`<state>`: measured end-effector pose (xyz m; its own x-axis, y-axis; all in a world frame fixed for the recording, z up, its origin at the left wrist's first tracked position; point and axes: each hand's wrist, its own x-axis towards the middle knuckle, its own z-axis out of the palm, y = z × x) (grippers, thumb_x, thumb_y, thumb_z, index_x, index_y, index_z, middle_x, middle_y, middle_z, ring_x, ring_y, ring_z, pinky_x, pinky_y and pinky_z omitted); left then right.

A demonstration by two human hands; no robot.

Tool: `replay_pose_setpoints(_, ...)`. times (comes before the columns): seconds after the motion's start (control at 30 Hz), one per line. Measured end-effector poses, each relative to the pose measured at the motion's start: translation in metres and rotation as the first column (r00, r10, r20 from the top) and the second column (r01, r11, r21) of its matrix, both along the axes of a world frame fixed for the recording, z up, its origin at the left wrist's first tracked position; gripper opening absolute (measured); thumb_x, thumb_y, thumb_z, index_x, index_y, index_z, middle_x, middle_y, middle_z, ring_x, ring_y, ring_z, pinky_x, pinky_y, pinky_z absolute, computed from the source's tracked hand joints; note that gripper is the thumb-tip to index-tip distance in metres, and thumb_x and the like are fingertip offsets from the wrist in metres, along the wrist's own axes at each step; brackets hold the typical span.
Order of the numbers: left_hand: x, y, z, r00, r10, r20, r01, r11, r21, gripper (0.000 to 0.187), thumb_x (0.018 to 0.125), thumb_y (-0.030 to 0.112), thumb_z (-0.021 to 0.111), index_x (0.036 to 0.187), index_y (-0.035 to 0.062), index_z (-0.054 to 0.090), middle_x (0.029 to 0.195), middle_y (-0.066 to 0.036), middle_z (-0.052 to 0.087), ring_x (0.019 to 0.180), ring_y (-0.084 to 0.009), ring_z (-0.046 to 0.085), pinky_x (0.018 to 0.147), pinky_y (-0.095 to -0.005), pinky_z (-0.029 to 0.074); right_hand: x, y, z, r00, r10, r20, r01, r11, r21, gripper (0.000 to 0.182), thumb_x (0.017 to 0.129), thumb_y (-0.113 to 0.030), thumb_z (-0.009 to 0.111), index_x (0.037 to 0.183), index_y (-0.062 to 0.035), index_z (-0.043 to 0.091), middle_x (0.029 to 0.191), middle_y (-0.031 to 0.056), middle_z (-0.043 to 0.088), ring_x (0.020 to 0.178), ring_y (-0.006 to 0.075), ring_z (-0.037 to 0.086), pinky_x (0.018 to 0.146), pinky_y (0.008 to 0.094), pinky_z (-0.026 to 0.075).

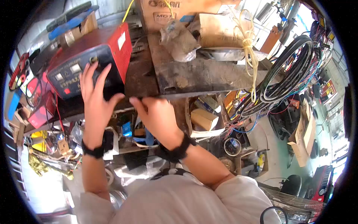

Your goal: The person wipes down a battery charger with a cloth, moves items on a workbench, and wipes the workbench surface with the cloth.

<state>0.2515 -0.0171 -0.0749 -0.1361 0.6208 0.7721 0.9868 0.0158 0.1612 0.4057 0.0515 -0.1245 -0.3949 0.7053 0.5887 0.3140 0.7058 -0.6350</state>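
Note:
A red and dark metal box (87, 61) with dials and switches on its front panel stands at the upper left of the bench. My left hand (95, 93) is raised in front of that panel, its fingers spread and nothing in them. To the right, near the bench's front edge, my right hand (158, 117) has its fingers curled in, the thumb pointing toward the left thumb. Whatever those curled fingers may hold is hidden. Each wrist wears a black band.
Behind lie a cardboard box (220, 31), a crumpled plastic bag (181, 41) and a tied cream cord (250, 48) on the bench (209, 76). Coiled black cables (291, 71) hang at the right. Under the bench edge, an open carton (205, 121) holds small boxes.

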Motion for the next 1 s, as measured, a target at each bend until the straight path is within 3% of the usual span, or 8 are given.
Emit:
replay_pose_setpoints(0.17,0.023,-0.032,-0.015,0.982,-0.123,0.143,0.122,0.992,0.019,0.048,0.076,0.012,0.073,0.12,0.005,0.057,0.124,-0.016,0.054,0.117,-0.0326,0.05,0.1,-0.0417,0.039,0.033,-0.005,-0.006,0.978,0.148,-0.146,-0.166,0.979,-0.119,0.019,0.082,-0.016,0.07,0.076,0.0007,0.062,0.066,0.0138,0.063,0.058,0.0246,0.063,0.053,0.0306,0.048)
replay_pose_setpoints(0.23,0.041,-0.045,-0.054,0.828,-0.262,0.497,0.318,0.948,-0.029,0.045,0.077,0.01,0.073,0.119,0.0038,0.056,0.12,-0.016,0.057,0.107,-0.0287,0.057,0.093,-0.0388,0.045,0.046,-0.011,-0.009,0.938,0.195,-0.287,-0.227,0.97,-0.082,0.012,0.08,-0.009,0.07,0.081,0.0005,0.062,0.069,0.0124,0.063,0.061,0.0216,0.064,0.058,0.0289,0.049)
replay_pose_setpoints(0.37,0.078,-0.041,-0.12,0.565,-0.298,0.77,0.589,0.798,-0.124,0.043,0.08,0.013,0.071,0.118,0.0021,0.054,0.111,-0.015,0.061,0.104,-0.0275,0.058,0.088,-0.0391,0.046,0.073,-0.013,-0.011,0.88,0.368,-0.299,-0.448,0.852,-0.269,0.03,0.073,0.007,0.057,0.102,0.0022,0.057,0.093,0.0151,0.062,0.084,0.0217,0.063,0.075,0.0294,0.049)
replay_pose_setpoints(0.47,0.097,-0.041,-0.158,0.434,-0.276,0.858,0.728,0.668,-0.153,0.041,0.084,0.017,0.068,0.118,0.0005,0.052,0.107,-0.018,0.061,0.103,-0.0328,0.058,0.087,-0.0394,0.046,0.081,-0.008,-0.013,0.874,0.428,-0.231,-0.443,0.896,-0.016,0.032,0.073,0.008,0.056,0.104,0.0022,0.057,0.101,0.0166,0.06,0.089,0.0248,0.062,0.079,0.0315,0.049)
replay_pose_setpoints(0.57,0.1,-0.042,-0.156,0.567,-0.279,0.775,0.698,0.662,-0.272,0.034,0.089,0.019,0.062,0.114,-0.0012,0.051,0.1,-0.022,0.06,0.095,-0.0384,0.058,0.08,-0.0408,0.047,0.087,0.005,-0.011,0.906,0.422,-0.011,-0.422,0.906,0.021,0.035,0.075,0.009,0.055,0.109,0.0014,0.056,0.1,0.0196,0.06,0.096,0.0371,0.06,0.084,0.0397,0.049)
replay_pose_setpoints(0.8,0.093,-0.047,-0.16,0.721,-0.144,0.678,0.474,0.816,-0.33,0.032,0.09,0.022,0.061,0.105,-0.0033,0.05,0.091,-0.024,0.059,0.085,-0.0418,0.058,0.069,-0.0427,0.046,0.084,0.091,0.096,0.989,-0.142,0.044,0.125,0.952,0.28,0.044,0.076,-0.021,0.072,0.107,0.006,0.055,0.1,0.0262,0.058,0.095,0.0427,0.057,0.085,0.0448,0.047)
replay_pose_setpoints(0.87,0.095,-0.049,-0.156,0.771,-0.206,0.602,0.459,0.836,-0.301,0.03,0.09,0.022,0.061,0.103,-0.0033,0.051,0.093,-0.023,0.059,0.084,-0.0414,0.058,0.069,-0.0429,0.046,0.066,0.128,0.111,0.979,-0.113,0.171,0.094,0.989,0.116,0.072,0.073,-0.042,0.073,0.118,0.0101,0.053,0.107,0.0276,0.062,0.1,0.0356,0.061,0.085,0.037,0.048)
replay_pose_setpoints(1.0,0.091,-0.059,-0.16,0.777,-0.283,0.563,0.484,0.84,-0.245,0.029,0.09,0.021,0.061,0.102,-0.0035,0.051,0.094,-0.023,0.059,0.084,-0.0416,0.057,0.07,-0.0434,0.047,0.045,0.175,0.118,0.812,-0.288,0.507,0.244,0.958,0.153,0.058,0.074,-0.032,0.069,0.112,0.0095,0.058,0.101,0.027,0.065,0.095,0.0345,0.064,0.083,0.0358,0.049)
